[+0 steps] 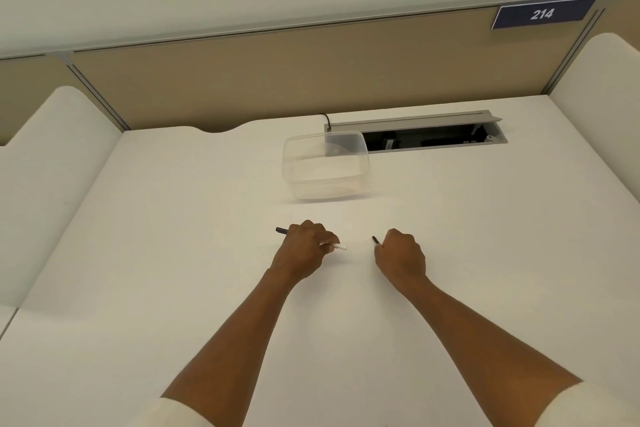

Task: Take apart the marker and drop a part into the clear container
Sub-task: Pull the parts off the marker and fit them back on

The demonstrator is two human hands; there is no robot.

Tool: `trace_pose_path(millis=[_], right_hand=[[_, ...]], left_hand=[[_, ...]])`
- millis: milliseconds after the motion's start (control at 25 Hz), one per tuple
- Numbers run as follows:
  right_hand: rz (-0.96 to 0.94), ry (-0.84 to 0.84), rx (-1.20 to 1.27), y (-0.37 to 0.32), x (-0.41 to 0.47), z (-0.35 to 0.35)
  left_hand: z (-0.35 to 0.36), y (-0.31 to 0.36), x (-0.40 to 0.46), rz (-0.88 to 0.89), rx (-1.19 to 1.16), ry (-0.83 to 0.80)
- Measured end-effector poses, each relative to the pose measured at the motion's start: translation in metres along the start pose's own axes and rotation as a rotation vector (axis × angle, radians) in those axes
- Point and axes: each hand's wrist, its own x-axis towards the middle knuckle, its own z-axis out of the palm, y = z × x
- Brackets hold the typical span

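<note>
My left hand [306, 246] is closed around the marker body [338, 246]. Its white end sticks out to the right of my fingers and a dark end [281, 230] pokes out to the left. My right hand [401, 253] is closed on a small dark part, the marker cap [375, 240], whose tip shows at the left of my fist. The two hands are apart, with a gap of bare desk between them. The clear container [325, 166] stands on the white desk beyond my hands, open at the top and with nothing visible inside.
An open grey cable tray [433, 135] is set into the desk behind and to the right of the container. A beige partition with a blue "214" sign [542, 13] closes the back. White side panels [52, 166] flank the desk.
</note>
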Motion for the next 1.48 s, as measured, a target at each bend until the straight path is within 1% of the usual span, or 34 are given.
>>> trace_pose_path(millis=[400,760,880,960,1000,1040,1080,1160,1200,1400,1480], right_hand=[[-0.036,-0.016,-0.063,0.005,0.008,0.01],[-0.017,-0.044,-0.005,0.011,0.01,0.014],[-0.005,0.012,0.079,0.012,0.008,0.008],[-0.03,0.037,0.235,0.007,0.007,0.003],[-0.058,0.005,0.316,0.003,0.007,-0.001],[-0.096,-0.07,0.376,-0.003,0.006,-0.005],[-0.13,-0.181,0.421,-0.01,0.005,-0.008],[-0.136,-0.402,0.502,-0.022,0.001,-0.012],[-0.122,-0.457,0.533,-0.025,0.0,-0.013],[-0.125,-0.511,0.614,-0.023,-0.002,-0.011],[-0.123,-0.507,0.622,-0.025,-0.002,-0.011]], left_hand=[[0.004,-0.005,0.001,-0.024,-0.021,-0.024],[0.006,-0.005,-0.001,-0.018,-0.044,-0.033],[0.006,-0.005,0.0,-0.004,-0.056,-0.027],[0.006,-0.004,0.0,0.016,-0.098,-0.021],[0.006,-0.003,0.001,0.032,-0.117,-0.017],[0.006,-0.001,0.003,0.051,-0.13,-0.018],[0.006,0.001,0.004,0.072,-0.136,-0.02],[0.007,0.005,0.004,0.107,-0.145,-0.011],[0.007,0.004,0.005,0.115,-0.148,-0.006],[0.003,0.001,0.002,0.14,-0.129,-0.024],[0.006,0.002,0.0,0.128,-0.096,0.018]])
